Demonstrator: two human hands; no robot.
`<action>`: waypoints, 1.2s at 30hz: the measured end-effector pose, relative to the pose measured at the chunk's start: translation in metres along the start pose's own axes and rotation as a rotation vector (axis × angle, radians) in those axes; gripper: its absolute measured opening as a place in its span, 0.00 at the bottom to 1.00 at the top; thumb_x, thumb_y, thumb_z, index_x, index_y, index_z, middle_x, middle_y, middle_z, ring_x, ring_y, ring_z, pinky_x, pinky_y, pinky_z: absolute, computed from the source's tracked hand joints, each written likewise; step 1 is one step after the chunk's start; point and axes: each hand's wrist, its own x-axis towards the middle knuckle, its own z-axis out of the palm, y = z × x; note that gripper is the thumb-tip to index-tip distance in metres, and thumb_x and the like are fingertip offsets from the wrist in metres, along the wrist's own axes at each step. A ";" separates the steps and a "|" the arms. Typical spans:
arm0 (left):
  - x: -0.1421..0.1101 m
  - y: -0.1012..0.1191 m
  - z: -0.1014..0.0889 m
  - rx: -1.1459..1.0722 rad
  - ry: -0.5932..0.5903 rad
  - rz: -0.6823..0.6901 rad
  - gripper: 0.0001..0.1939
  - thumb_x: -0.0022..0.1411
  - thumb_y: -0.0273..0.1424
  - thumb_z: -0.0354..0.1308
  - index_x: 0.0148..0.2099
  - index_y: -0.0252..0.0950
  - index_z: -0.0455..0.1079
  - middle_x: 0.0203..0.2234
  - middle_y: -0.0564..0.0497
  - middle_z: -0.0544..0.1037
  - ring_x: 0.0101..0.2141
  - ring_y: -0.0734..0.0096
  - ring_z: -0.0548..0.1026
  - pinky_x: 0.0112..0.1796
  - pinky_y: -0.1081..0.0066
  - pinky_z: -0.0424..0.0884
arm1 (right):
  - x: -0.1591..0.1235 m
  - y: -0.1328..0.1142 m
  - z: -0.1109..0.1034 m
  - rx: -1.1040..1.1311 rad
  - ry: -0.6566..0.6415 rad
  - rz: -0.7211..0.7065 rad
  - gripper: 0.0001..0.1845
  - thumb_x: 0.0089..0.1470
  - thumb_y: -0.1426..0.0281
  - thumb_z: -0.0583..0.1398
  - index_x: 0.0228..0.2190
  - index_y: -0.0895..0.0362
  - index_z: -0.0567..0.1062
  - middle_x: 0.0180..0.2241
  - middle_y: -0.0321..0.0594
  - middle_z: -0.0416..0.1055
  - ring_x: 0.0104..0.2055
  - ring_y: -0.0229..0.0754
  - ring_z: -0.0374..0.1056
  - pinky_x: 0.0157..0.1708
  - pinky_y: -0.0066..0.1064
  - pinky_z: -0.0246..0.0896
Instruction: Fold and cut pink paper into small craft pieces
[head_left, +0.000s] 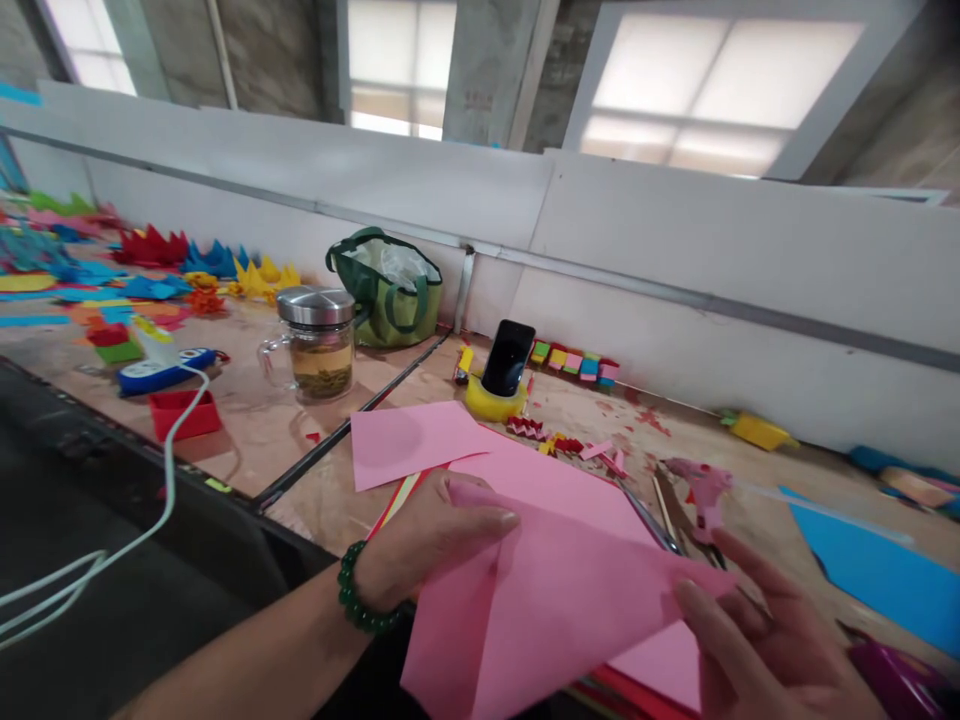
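Observation:
A pink sheet of paper [570, 600] is held up between both hands, bent with a crease down its left part. My left hand [442, 530], wearing a green bead bracelet [360, 590], pinches its upper left edge with the thumb on top. At the right corner, my right hand [765, 620] grips the sheet between thumb and fingers. Under it lies a stack of coloured paper with a pink sheet [540, 465] on top. Another pink piece [409, 440] rests at the stack's far left. Scissors, partly hidden, lie beside the stack.
A pink glue gun [703, 490] and a blue sheet [885, 570] lie to the right. Behind stand a phone [508, 357] on a yellow tape roll [495, 400], a glass tea mug [319, 345] and a green bag [397, 300]. Folded paper pieces and a power strip [165, 371] occupy the left.

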 end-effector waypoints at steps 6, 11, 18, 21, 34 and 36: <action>-0.002 0.001 0.000 0.065 0.045 -0.025 0.15 0.51 0.35 0.67 0.24 0.30 0.68 0.18 0.52 0.70 0.19 0.78 0.66 0.22 0.78 0.60 | -0.006 -0.004 0.001 -0.065 0.049 -0.030 0.33 0.34 0.69 0.73 0.46 0.54 0.75 0.18 0.32 0.68 0.21 0.36 0.66 0.21 0.24 0.67; -0.002 0.005 0.001 0.156 0.113 -0.004 0.16 0.49 0.35 0.67 0.23 0.31 0.66 0.17 0.55 0.67 0.20 0.80 0.62 0.22 0.78 0.56 | -0.009 -0.006 0.004 -0.051 0.064 -0.009 0.34 0.33 0.68 0.73 0.46 0.53 0.74 0.21 0.33 0.71 0.23 0.37 0.68 0.23 0.25 0.67; -0.011 0.009 0.005 0.465 0.159 0.107 0.19 0.53 0.39 0.64 0.20 0.33 0.62 0.17 0.57 0.60 0.21 0.79 0.57 0.23 0.77 0.54 | -0.001 -0.001 -0.003 -0.042 0.040 -0.066 0.32 0.34 0.70 0.73 0.45 0.53 0.75 0.23 0.34 0.73 0.25 0.38 0.69 0.24 0.27 0.66; -0.016 0.011 0.005 0.627 0.197 0.163 0.18 0.54 0.40 0.62 0.21 0.33 0.66 0.18 0.55 0.64 0.24 0.76 0.61 0.25 0.76 0.57 | 0.000 0.000 -0.006 0.033 0.038 -0.077 0.29 0.36 0.71 0.72 0.44 0.52 0.75 0.25 0.34 0.75 0.27 0.36 0.70 0.29 0.26 0.67; -0.029 0.012 0.009 0.848 0.327 0.249 0.18 0.51 0.46 0.62 0.21 0.37 0.71 0.18 0.52 0.73 0.24 0.69 0.69 0.25 0.77 0.64 | -0.002 0.002 -0.012 0.054 0.016 -0.138 0.26 0.41 0.70 0.70 0.44 0.54 0.73 0.27 0.36 0.75 0.28 0.37 0.71 0.29 0.27 0.67; -0.033 0.012 0.012 0.855 0.382 0.268 0.18 0.50 0.46 0.63 0.21 0.38 0.71 0.19 0.53 0.73 0.25 0.69 0.69 0.25 0.77 0.64 | -0.002 0.002 -0.013 0.059 0.026 -0.139 0.26 0.41 0.70 0.71 0.44 0.53 0.73 0.26 0.35 0.75 0.29 0.37 0.71 0.29 0.28 0.67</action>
